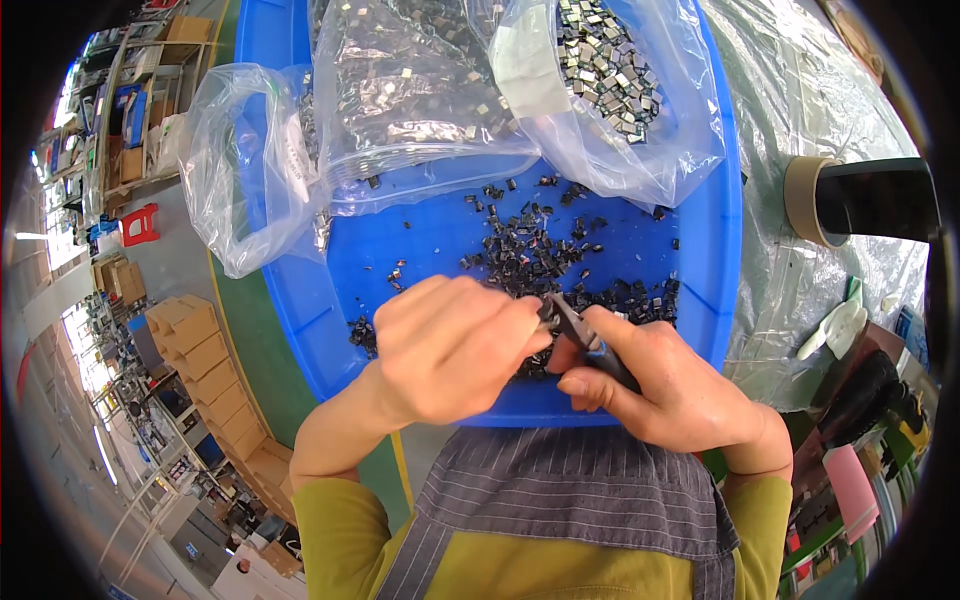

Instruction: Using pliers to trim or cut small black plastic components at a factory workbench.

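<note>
Over the near part of a blue plastic tray (385, 240), my right hand (670, 390) is closed round dark-handled pliers (585, 335), their jaws pointing up and left. My left hand (455, 345) pinches a small dark part (546, 312) right at the jaw tips; my fingers cover most of it. Below and beyond the hands lies a loose heap of small black pieces (520, 245). An open clear bag (660, 165) at the far right of the tray holds many silvery square parts (610, 85). Another clear bag (410, 110) with similar parts lies beside it.
A crumpled clear bag (205, 190) hangs over the tray's left rim. To the right, a tape roll (803, 200) and a white glove-like item (838, 325) sit on silvery plastic sheeting (790, 110). Cardboard boxes (215, 365) stand on the floor at left.
</note>
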A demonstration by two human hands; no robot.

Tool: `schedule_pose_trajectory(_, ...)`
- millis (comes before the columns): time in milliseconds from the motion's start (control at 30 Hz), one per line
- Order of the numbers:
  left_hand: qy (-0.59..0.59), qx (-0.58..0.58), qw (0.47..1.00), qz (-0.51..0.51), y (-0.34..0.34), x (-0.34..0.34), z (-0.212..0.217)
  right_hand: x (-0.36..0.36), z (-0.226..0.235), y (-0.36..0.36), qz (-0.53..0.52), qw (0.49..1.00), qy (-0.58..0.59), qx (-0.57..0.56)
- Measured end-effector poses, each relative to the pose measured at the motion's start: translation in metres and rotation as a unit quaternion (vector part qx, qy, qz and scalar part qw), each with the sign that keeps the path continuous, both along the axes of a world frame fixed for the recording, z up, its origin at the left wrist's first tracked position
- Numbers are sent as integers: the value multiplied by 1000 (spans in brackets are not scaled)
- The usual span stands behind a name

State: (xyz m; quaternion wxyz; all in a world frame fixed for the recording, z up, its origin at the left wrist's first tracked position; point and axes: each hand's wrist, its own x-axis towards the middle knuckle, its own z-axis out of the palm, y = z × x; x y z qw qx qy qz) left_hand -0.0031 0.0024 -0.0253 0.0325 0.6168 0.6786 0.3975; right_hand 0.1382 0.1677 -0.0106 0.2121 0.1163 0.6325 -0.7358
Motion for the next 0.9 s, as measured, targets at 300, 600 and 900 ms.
schedule_pose_trajectory(300,7,-17,1000,6,-8,0,19,0,5,2,-83,994,-72,-22)
schedule_pose_trajectory(600,-86,44,995,36,-2,7,-3,-1,-2,3,-6,1000,9,1)
schedule_pose_trajectory(900,-74,-9,997,23,-5,3,4,0,-2,1,-82,991,28,103)
